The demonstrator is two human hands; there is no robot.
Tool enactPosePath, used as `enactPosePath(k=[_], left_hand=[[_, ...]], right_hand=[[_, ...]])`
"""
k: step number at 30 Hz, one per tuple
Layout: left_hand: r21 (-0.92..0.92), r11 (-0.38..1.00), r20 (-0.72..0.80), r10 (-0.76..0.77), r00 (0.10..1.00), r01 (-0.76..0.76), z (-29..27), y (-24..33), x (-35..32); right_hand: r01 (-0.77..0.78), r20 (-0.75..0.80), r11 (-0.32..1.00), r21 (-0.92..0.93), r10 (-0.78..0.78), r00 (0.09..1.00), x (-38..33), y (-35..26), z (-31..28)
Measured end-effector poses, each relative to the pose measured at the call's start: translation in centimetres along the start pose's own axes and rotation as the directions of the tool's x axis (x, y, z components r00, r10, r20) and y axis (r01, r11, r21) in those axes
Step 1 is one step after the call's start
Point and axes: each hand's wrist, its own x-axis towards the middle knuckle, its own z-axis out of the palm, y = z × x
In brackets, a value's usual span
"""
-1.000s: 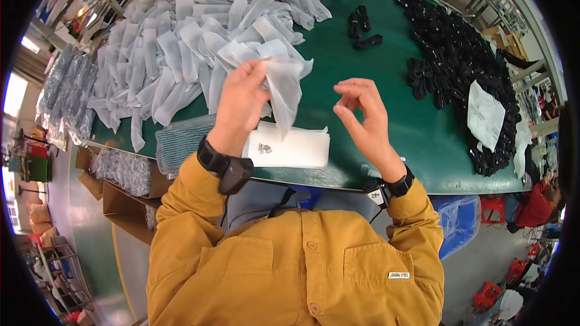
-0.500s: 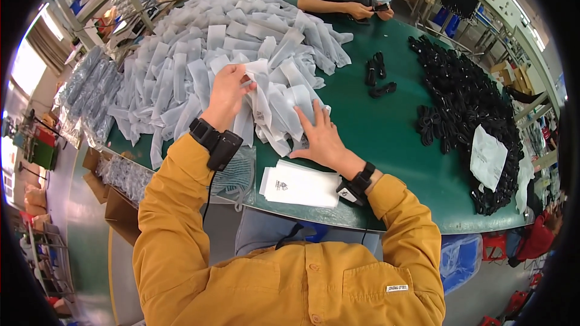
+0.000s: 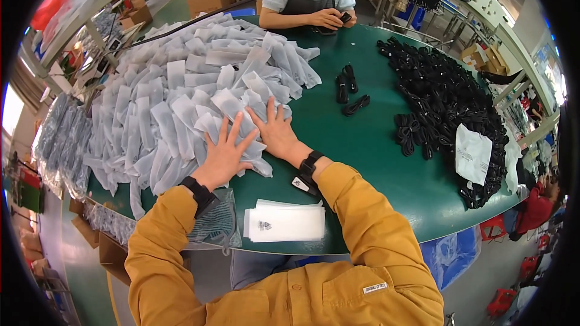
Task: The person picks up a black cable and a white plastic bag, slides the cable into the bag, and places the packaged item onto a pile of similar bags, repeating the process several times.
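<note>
A broad heap of filled, frosted plastic pouches covers the left part of the green table. My left hand lies on the heap's near edge, fingers spread and palm down. Beside it, my right hand rests flat on the pouches at the heap's right edge, its fingers also apart. Neither hand grips a pouch. Close to the table's front edge lies a stack of flat white pouches with a small dark print. Left of that stack is a teal striped cloth.
Black coiled cables form a large pile at the right, with a white bag on it. A few cable bundles lie mid-table. Across the table sits a co-worker handling a small black item. A blue bin stands below the right edge.
My left hand has let go of the pouch it held up and come down flat on the heap. My right hand has moved left onto the pouches. The view has shifted.
</note>
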Motion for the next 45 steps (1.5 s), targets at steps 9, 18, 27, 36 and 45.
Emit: enactPosePath(k=[9, 18, 27, 36, 45], left_hand=[[0.080, 0.996, 0.048, -0.049, 0.998, 0.045, 0.4, -0.7, 1.6], [0.097, 0.995, 0.087, -0.042, 0.995, 0.034, 0.6, -0.4, 1.8], [0.035, 0.999, 0.091, -0.039, 0.995, 0.036, -0.6, 0.1, 1.5], [-0.133, 0.991, -0.153, -0.030, 0.988, 0.010, -2.0, 3.6, -9.0], [-0.178, 0.952, -0.179, -0.280, 0.943, 0.249, 0.0, 5.5, -18.4]], right_hand=[[-0.062, 0.048, 0.907, 0.416, 0.046, 0.998, 1.4, 11.5, -5.8], [-0.355, -0.002, 0.934, 0.039, 0.355, 0.935, -4.2, 23.4, -1.1], [-0.112, 0.101, 0.991, 0.067, 0.104, 0.989, -14.4, 14.3, -6.8], [-0.120, 0.114, 0.984, 0.131, 0.106, 0.988, -19.1, 11.1, -12.1], [-0.352, 0.045, 0.935, 0.041, 0.350, 0.936, -12.7, 20.4, -7.1]])
